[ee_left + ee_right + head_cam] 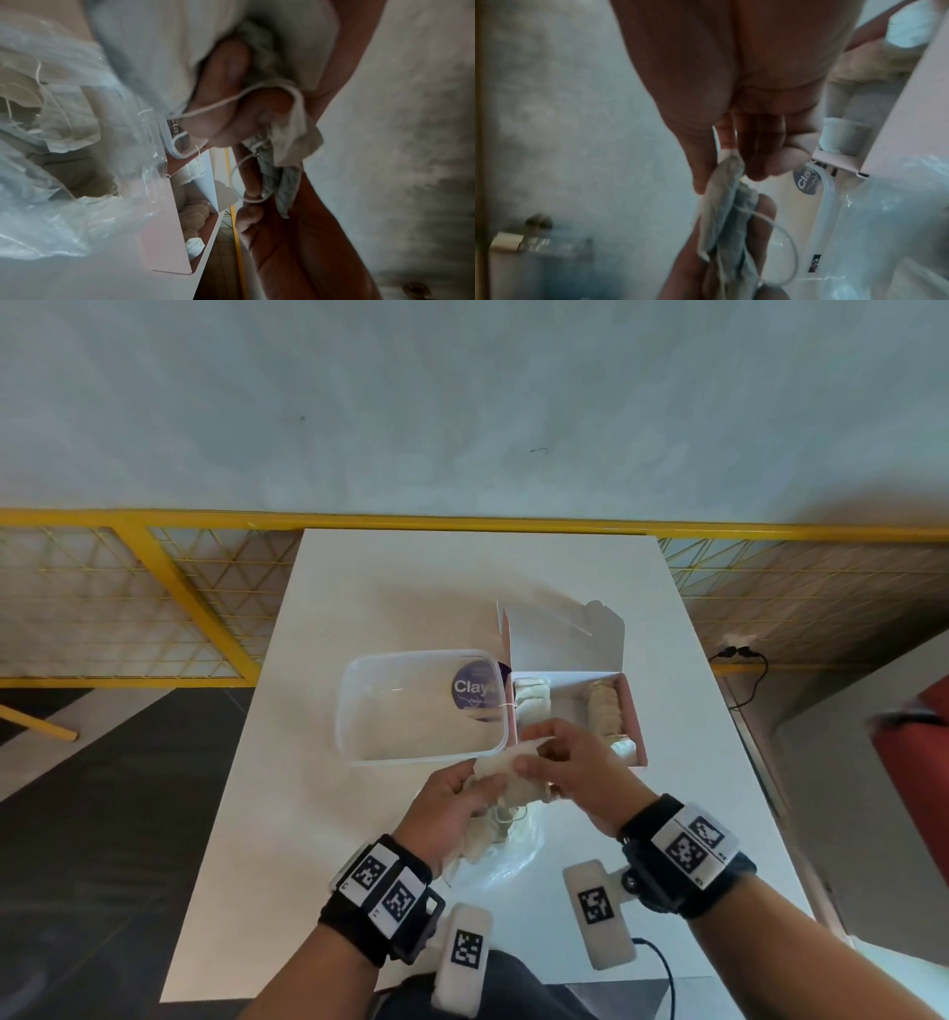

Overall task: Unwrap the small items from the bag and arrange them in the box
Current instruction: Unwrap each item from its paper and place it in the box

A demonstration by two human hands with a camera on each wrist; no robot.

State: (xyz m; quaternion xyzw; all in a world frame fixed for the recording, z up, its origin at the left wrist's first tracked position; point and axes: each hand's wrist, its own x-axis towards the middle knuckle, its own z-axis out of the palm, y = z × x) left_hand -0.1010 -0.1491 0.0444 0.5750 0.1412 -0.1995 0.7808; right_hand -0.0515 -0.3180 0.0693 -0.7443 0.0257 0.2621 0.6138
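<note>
Both hands worked one cloth-wrapped item [506, 775] above the table's near edge, in front of the pink box [634, 711]. Left hand [452, 801] curled round the bundle; right hand [570, 762] pinched a wrapper corner. Wrap looked soft, light, limp. Contents possibly fragile; blur hid them. Best held at the loose corner and string [226, 101].

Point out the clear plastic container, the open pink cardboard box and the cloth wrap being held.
clear plastic container [359, 711]: head view, left wall.
open pink cardboard box [629, 706]: head view, right wall.
off-white cloth wrap [506, 770]: head view, stretch between both hands.
</note>
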